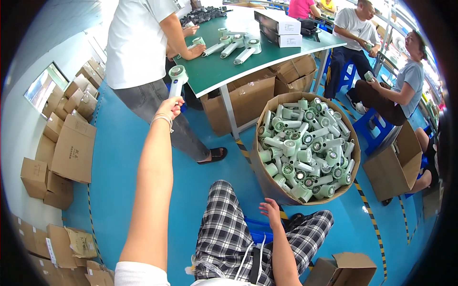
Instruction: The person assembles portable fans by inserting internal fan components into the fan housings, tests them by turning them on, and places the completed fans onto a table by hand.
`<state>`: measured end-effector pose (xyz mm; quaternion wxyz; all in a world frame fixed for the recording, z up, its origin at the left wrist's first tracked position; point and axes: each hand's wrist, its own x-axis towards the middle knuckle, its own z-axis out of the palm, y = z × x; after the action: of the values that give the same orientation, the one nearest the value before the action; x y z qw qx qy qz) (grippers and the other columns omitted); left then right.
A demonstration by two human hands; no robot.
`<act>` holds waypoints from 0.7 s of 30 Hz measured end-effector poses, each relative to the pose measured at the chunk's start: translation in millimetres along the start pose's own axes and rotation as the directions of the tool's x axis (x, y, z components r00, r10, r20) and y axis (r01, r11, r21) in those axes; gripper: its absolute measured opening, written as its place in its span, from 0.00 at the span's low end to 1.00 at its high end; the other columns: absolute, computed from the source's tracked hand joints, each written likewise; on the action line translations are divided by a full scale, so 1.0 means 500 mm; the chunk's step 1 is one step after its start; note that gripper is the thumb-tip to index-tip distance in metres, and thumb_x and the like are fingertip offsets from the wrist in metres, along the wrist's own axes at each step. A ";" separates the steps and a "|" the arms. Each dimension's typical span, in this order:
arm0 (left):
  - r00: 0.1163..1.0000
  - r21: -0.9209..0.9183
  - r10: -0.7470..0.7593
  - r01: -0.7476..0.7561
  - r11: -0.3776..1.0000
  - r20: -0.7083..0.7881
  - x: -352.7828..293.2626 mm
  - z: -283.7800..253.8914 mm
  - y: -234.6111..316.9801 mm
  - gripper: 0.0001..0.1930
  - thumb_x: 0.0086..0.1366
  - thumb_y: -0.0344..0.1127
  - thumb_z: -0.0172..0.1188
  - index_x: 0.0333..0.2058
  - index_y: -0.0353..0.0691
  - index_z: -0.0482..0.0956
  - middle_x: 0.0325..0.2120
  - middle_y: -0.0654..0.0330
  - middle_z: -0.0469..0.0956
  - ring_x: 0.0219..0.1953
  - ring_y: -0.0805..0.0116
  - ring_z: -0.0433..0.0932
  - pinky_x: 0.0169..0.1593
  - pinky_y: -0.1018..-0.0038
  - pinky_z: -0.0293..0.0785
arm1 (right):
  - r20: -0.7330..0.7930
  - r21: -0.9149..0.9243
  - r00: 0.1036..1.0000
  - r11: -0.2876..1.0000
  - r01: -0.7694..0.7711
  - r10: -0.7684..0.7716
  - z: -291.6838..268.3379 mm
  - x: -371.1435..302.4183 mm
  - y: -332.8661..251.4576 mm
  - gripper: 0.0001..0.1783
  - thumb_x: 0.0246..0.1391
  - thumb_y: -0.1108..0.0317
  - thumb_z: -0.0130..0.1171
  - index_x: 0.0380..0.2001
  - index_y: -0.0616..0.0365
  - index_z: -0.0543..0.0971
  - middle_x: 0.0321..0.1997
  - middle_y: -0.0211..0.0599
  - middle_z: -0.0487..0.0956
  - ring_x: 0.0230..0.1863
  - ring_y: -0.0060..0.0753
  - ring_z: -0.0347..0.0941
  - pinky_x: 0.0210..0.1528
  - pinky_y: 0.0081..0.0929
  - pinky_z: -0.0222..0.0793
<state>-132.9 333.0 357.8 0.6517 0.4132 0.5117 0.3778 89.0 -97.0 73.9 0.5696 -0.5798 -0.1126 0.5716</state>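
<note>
A: All done?
B: Prob. not. L grip (170, 107) has 1 fan (177, 78) nr tabletop (205, 78). R grip (272, 212) holds 0, fingers a bit apart.
A: Lots more?
B: Box (256, 157) looks full, so prob. yes.

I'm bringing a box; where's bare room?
Blue floor between stacked brown cardboard cartons and the left forearm; green tabletop this side of the pale-green handheld fans. Crowded: the large brown carton, heaped with more.
</note>
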 end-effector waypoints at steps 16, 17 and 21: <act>0.975 -0.005 -0.220 0.221 0.975 0.038 0.037 0.135 -0.025 0.08 0.48 0.20 0.57 0.25 0.34 0.66 0.14 0.66 0.64 0.08 0.85 0.53 0.10 0.87 0.45 | -0.058 0.055 0.997 0.997 0.054 -0.051 -0.026 -0.020 -0.017 0.19 0.53 0.67 0.49 0.49 0.57 0.66 0.42 0.39 0.75 0.41 0.32 0.73 0.41 0.28 0.69; 0.977 0.003 -0.208 0.208 0.978 0.039 0.045 0.134 -0.027 0.09 0.48 0.21 0.59 0.27 0.34 0.67 0.15 0.65 0.66 0.08 0.85 0.54 0.10 0.87 0.46 | -0.063 0.056 0.997 0.997 0.054 -0.050 -0.026 -0.020 -0.017 0.19 0.53 0.67 0.49 0.49 0.57 0.66 0.42 0.39 0.75 0.41 0.32 0.73 0.41 0.27 0.68; 0.979 -0.056 -0.193 0.197 0.979 0.061 0.060 0.122 -0.026 0.15 0.50 0.27 0.64 0.32 0.35 0.67 0.19 0.62 0.67 0.12 0.84 0.59 0.11 0.88 0.52 | -0.056 0.032 0.997 0.998 0.046 -0.044 -0.019 -0.021 -0.012 0.19 0.53 0.67 0.49 0.49 0.57 0.66 0.42 0.39 0.75 0.41 0.32 0.73 0.41 0.27 0.69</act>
<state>-66.8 346.5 343.6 0.7121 0.3509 0.5195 0.3162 96.5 -108.4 81.3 0.5948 -0.5830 -0.1005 0.5442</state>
